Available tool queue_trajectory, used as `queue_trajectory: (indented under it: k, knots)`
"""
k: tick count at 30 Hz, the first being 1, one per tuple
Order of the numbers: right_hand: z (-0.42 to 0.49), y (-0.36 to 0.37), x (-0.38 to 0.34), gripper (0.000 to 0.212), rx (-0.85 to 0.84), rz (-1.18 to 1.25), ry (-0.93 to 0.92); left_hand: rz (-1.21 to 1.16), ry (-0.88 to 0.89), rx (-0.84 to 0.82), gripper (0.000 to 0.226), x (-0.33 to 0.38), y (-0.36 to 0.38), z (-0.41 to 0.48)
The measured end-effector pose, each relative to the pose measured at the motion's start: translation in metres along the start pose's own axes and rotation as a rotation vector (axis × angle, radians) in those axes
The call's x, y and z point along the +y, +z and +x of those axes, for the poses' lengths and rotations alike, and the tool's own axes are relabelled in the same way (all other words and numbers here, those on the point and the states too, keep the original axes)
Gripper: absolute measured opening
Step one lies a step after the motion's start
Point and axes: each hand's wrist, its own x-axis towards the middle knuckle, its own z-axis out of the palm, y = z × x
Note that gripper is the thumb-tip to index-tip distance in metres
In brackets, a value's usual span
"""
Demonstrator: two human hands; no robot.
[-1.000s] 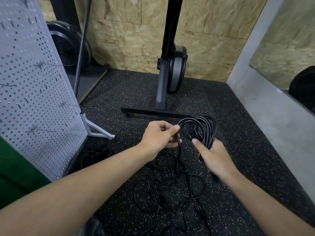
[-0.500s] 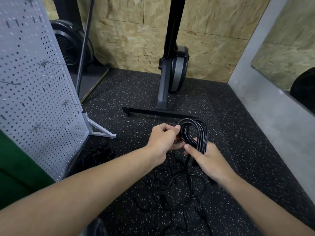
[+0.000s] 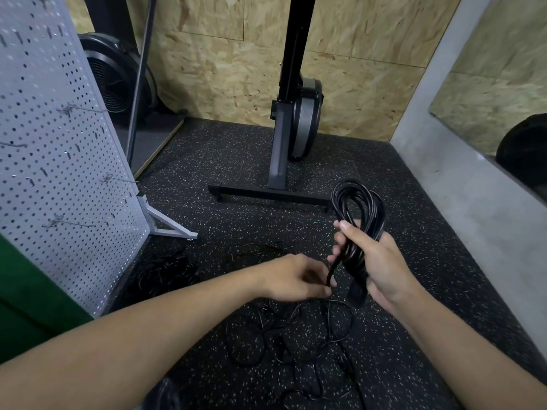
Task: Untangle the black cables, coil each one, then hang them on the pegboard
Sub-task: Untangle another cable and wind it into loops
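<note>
Black cable coil (image 3: 359,202) sits gripped in my right hand (image 3: 381,261), raised over the floor tangle (image 3: 296,335); my left hand (image 3: 293,279) has dropped from the coil and pinches the trailing strand (image 3: 334,266), so I judge another loop comes next, the pegboard (image 3: 59,143) later

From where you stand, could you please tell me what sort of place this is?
Probably a small gym or workout room: speckled rubber floor, an exercise machine standing upright by the chipboard wall, and a fan wheel at left.
</note>
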Motion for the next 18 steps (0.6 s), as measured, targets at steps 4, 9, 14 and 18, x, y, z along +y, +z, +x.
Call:
queue_trajectory:
  k: [4, 9, 14, 18]
  knots:
    - [0.004, -0.005, -0.003, 0.021, 0.068, 0.083, 0.017, 0.052, 0.073, 0.018, 0.022, -0.003, 0.005, 0.003]
    - [0.012, -0.022, -0.006, 0.012, 0.134, 0.181, 0.008, 0.033, 0.068, -0.027, 0.028, 0.001, 0.015, 0.007]
    - [0.020, -0.045, -0.001, 0.023, 0.277, -0.438, -0.095, 0.218, 0.058, 0.021, 0.027, 0.001, 0.007, 0.008]
    - [0.019, -0.056, -0.002, 0.022, 0.231, -0.898, -0.094, 0.305, 0.218, 0.282, 0.019, 0.007, -0.010, 0.007]
